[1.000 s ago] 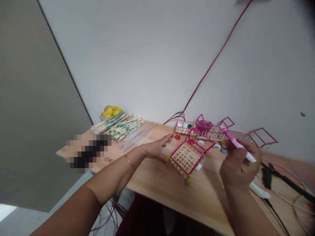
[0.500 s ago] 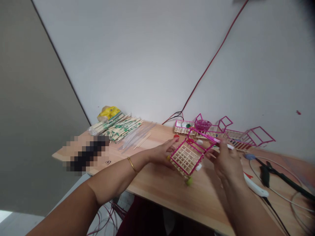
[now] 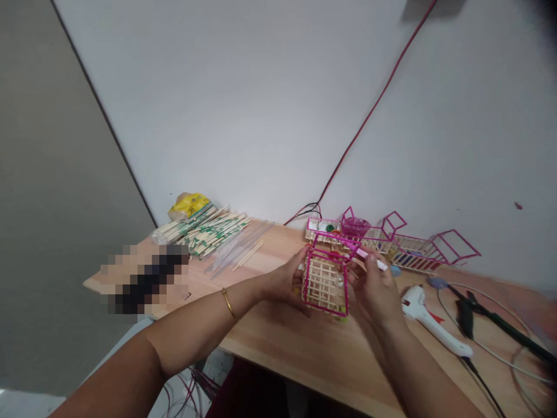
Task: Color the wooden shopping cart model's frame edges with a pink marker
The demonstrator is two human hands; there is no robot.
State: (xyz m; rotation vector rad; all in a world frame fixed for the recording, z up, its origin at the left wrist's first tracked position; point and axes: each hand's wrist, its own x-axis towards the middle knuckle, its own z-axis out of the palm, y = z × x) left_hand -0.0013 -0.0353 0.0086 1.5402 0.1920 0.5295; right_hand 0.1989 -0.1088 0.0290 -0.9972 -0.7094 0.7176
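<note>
Pink stick frame point(image 3: 325, 285) between fingers point(image 3: 298, 262)

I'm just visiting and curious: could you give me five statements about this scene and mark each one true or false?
1. The right hand holds a white-handled tool with a pink end. True.
2. The left hand is on the glue gun. False: the left hand holds the side of the pink-edged stick frame; the glue gun lies on the table.
3. The gold bangle is on the right wrist. False: the bangle is on the left wrist.
4. Loose sticks lie to the left of the frame. True.
5. The yellow packet is beside the glue gun. False: the yellow packet is by the sticks.
</note>
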